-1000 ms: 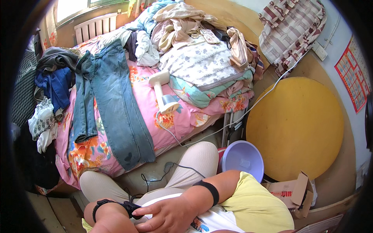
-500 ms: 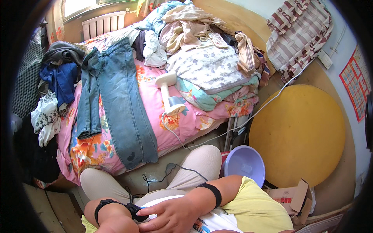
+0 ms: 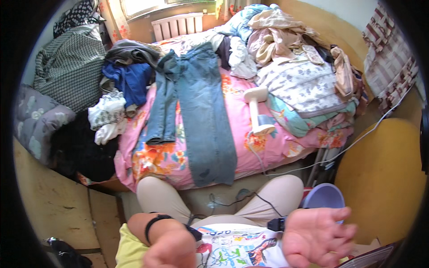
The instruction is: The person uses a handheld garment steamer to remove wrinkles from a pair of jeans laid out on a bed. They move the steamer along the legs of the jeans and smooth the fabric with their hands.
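Note:
My right hand (image 3: 318, 236) is raised at the lower right, palm up with its fingers spread and nothing in it. A black strap with a buckle is at that wrist. My left hand (image 3: 170, 250) is low in front of my printed white shirt, smeared by motion, and its fingers do not show clearly. A black band (image 3: 154, 223) circles that forearm. Neither hand touches the laundry. Ahead, blue jeans (image 3: 205, 125) lie along the bed, one leg folded up. Beside them lies a white handheld garment steamer (image 3: 254, 110) with a pale cord.
The bed (image 3: 237, 87) has a pink flowered cover. Clothes and bedding are heaped at its right (image 3: 299, 85) and left, including a blue garment (image 3: 129, 85). A purple basin (image 3: 324, 196) and a round yellow tabletop (image 3: 384, 178) stand at the right. A dark cable crosses near my knees.
The view has swung left. My hands, which were together at my left wrist, have come apart. My right hand has moved to the right and opened palm up.

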A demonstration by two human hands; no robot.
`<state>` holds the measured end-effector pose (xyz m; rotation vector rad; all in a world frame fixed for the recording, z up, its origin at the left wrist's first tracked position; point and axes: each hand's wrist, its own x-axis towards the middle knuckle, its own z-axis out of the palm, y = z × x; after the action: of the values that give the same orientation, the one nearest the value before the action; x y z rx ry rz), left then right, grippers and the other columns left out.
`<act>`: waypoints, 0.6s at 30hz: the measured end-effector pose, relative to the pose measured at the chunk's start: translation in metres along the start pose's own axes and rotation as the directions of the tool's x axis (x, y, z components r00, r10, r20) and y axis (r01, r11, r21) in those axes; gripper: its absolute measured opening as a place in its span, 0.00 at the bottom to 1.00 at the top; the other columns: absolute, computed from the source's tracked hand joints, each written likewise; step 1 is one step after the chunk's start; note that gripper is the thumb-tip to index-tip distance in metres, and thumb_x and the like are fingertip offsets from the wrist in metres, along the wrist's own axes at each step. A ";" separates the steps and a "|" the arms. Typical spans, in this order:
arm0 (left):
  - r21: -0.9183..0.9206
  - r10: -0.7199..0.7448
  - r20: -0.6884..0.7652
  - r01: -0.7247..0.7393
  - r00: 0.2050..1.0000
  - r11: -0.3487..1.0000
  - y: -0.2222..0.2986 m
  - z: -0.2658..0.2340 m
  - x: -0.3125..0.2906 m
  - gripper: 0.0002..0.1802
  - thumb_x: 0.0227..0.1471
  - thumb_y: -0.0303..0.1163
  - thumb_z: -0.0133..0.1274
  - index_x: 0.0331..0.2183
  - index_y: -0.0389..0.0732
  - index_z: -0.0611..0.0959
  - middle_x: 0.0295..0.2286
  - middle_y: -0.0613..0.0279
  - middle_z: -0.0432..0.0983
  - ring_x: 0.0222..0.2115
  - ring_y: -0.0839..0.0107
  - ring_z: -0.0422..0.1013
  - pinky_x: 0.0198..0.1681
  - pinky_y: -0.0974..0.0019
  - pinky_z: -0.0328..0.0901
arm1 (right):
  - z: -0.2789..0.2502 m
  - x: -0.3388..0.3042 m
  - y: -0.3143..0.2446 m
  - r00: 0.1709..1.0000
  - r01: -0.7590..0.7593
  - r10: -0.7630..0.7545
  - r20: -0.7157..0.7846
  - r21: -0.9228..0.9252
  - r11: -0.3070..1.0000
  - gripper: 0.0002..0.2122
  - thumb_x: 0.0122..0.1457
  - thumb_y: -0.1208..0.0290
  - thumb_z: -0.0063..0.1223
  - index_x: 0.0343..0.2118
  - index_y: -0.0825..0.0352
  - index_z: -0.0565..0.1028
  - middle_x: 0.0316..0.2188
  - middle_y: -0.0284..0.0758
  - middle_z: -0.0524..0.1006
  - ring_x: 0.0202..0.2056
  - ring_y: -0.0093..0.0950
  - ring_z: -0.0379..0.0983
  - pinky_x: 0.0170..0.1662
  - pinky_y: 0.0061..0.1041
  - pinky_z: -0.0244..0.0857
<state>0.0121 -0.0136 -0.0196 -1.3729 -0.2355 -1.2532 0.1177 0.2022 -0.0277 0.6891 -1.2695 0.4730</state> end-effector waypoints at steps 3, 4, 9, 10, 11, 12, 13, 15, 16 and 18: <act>-0.240 -0.070 0.209 0.121 0.975 0.963 -0.001 0.003 -0.023 0.06 0.43 0.20 0.49 0.27 0.41 0.78 0.25 0.66 0.70 0.31 0.75 0.67 0.33 0.70 0.61 | 0.013 0.030 0.005 0.984 -0.123 0.127 0.126 -0.038 0.992 0.30 0.64 0.51 0.38 0.67 0.55 0.48 0.69 0.31 0.38 0.68 0.42 0.31 0.65 0.55 0.34; -0.330 0.049 0.257 0.040 0.965 0.943 -0.020 0.009 -0.022 0.10 0.39 0.15 0.49 0.25 0.42 0.75 0.24 0.67 0.69 0.28 0.76 0.67 0.32 0.70 0.61 | 0.014 0.033 0.011 0.984 -0.136 0.140 0.107 -0.041 0.990 0.30 0.64 0.51 0.38 0.67 0.55 0.48 0.69 0.31 0.38 0.68 0.42 0.31 0.65 0.55 0.34; -0.246 -0.238 0.270 0.306 0.933 0.920 -0.006 0.005 -0.014 0.06 0.47 0.34 0.50 0.28 0.42 0.76 0.29 0.64 0.70 0.35 0.65 0.66 0.39 0.61 0.61 | 0.021 0.033 0.008 0.970 -0.236 0.241 -0.012 0.157 0.959 0.26 0.63 0.54 0.42 0.64 0.51 0.58 0.68 0.35 0.46 0.67 0.41 0.43 0.60 0.57 0.44; -0.279 -0.241 0.303 0.327 0.922 0.903 -0.007 0.004 -0.014 0.13 0.49 0.42 0.49 0.30 0.42 0.77 0.30 0.64 0.70 0.38 0.60 0.66 0.42 0.57 0.61 | 0.014 0.028 0.007 0.970 -0.232 0.241 -0.026 0.193 0.953 0.29 0.63 0.49 0.40 0.65 0.45 0.49 0.67 0.27 0.32 0.66 0.39 0.26 0.61 0.60 0.27; -0.311 -0.240 0.337 0.348 0.911 0.884 -0.009 0.004 -0.015 0.19 0.52 0.49 0.48 0.31 0.42 0.78 0.31 0.64 0.70 0.42 0.55 0.66 0.45 0.52 0.61 | 0.007 0.024 0.007 0.970 -0.223 0.238 -0.042 0.229 0.948 0.32 0.63 0.45 0.38 0.67 0.40 0.41 0.67 0.20 0.19 0.66 0.37 0.08 0.61 0.63 0.10; -0.276 -0.219 0.301 0.305 0.928 0.911 -0.019 0.012 -0.022 0.08 0.49 0.36 0.50 0.28 0.42 0.77 0.30 0.64 0.70 0.37 0.64 0.66 0.41 0.60 0.61 | 0.014 0.025 0.015 0.983 -0.133 0.165 -0.075 0.319 0.938 0.32 0.63 0.45 0.39 0.67 0.41 0.42 0.67 0.19 0.22 0.67 0.38 0.11 0.61 0.64 0.13; -0.225 -0.207 0.291 0.278 0.934 0.934 -0.020 0.015 -0.022 0.03 0.47 0.24 0.51 0.25 0.43 0.75 0.28 0.64 0.69 0.31 0.73 0.67 0.36 0.68 0.62 | 0.022 0.029 0.020 0.987 -0.077 0.125 -0.097 0.394 0.916 0.33 0.62 0.45 0.40 0.67 0.41 0.42 0.68 0.19 0.23 0.67 0.37 0.11 0.61 0.65 0.13; -0.162 -0.245 0.399 0.331 0.884 0.929 -0.012 0.002 -0.011 0.02 0.50 0.27 0.49 0.27 0.45 0.73 0.30 0.66 0.68 0.34 0.72 0.67 0.38 0.67 0.63 | 0.028 0.030 0.020 0.986 -0.026 0.100 -0.130 0.474 0.880 0.34 0.62 0.44 0.40 0.67 0.42 0.42 0.68 0.18 0.24 0.67 0.37 0.11 0.61 0.65 0.13; -0.118 -0.240 0.472 0.331 0.848 0.936 -0.016 0.003 -0.008 0.02 0.53 0.30 0.46 0.29 0.47 0.70 0.32 0.68 0.66 0.37 0.72 0.66 0.39 0.66 0.63 | 0.017 0.029 0.018 0.987 -0.076 0.123 -0.102 0.379 0.922 0.33 0.62 0.44 0.40 0.67 0.42 0.42 0.68 0.18 0.25 0.67 0.38 0.12 0.61 0.66 0.14; -0.118 -0.244 0.417 0.318 0.875 0.941 -0.030 0.016 -0.006 0.02 0.52 0.28 0.47 0.29 0.48 0.71 0.32 0.69 0.67 0.35 0.71 0.67 0.38 0.66 0.63 | 0.009 0.038 0.035 0.975 0.047 0.058 -0.213 0.459 0.887 0.33 0.60 0.42 0.40 0.65 0.47 0.48 0.68 0.25 0.34 0.67 0.43 0.22 0.61 0.65 0.20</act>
<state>-0.0049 0.0105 -0.0019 -1.8014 -0.6375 -1.2436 0.0973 0.2191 0.0181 1.0024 -0.9506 0.8506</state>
